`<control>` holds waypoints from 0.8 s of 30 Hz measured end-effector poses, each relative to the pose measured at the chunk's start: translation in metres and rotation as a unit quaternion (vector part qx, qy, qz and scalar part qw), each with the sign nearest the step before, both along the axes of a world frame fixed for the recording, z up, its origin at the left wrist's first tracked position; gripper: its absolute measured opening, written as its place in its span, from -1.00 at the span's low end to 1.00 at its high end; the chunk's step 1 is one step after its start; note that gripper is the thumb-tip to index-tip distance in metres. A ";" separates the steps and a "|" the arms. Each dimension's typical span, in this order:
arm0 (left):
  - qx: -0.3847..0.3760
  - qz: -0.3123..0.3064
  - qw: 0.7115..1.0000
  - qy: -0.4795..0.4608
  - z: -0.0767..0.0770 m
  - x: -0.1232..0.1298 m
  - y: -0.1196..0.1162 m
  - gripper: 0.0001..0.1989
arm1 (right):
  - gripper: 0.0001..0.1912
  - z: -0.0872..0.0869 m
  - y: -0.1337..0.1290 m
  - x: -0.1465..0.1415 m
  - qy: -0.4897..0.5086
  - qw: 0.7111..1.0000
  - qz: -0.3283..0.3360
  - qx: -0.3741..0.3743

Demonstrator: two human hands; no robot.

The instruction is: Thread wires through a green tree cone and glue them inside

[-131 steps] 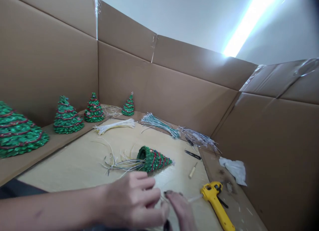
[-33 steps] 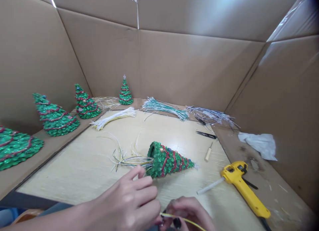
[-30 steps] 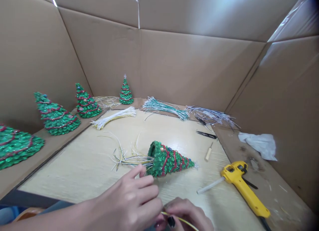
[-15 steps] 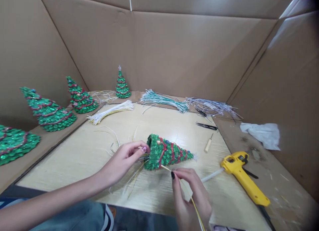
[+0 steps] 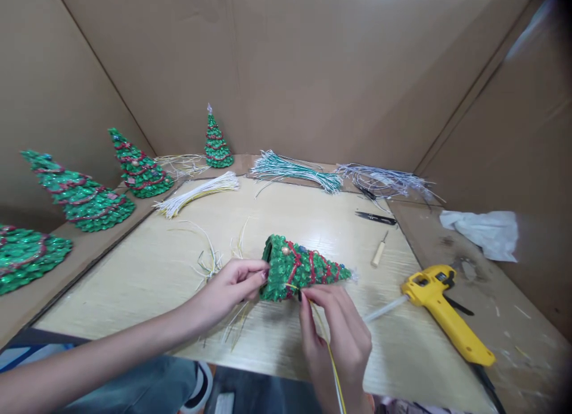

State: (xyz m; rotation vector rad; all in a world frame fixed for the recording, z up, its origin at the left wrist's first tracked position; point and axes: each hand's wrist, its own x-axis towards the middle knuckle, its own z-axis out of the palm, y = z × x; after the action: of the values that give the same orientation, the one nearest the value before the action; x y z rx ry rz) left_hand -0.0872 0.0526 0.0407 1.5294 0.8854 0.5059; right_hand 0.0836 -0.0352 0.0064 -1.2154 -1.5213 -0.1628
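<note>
A green Christmas tree ornament with red garland lies on its side on the table, its hollow base towards the left and its clear tip to the right. At the base rim, my left hand is closed with the fingertips at the opening; loose wires trail out below it. Close to the tree's near side, my right hand pinches a yellow and white wire, whose end meets the tree's surface. The other end of that wire runs down past my palm.
A yellow glue gun lies at right, near an awl and black thread snips. Wire bundles line the back. Several finished-looking trees stand at left; a white cloth lies far right.
My right hand has moved left and up, bringing the wire closer to the tree's side. My left hand stays at the base, fingers shifted slightly. The view has tilted a little.
</note>
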 end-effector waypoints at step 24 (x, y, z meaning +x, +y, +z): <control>-0.059 -0.066 0.995 -0.054 -0.012 0.004 -0.006 -0.52 | -0.86 0.005 0.002 0.006 0.005 0.996 0.065 -0.057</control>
State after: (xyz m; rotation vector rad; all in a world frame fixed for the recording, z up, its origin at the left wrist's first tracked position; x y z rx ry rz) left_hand -0.0835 0.0465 0.0286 1.4276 0.7145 0.4284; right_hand 0.0894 -0.0334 0.0115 -1.2001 -1.6133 0.0164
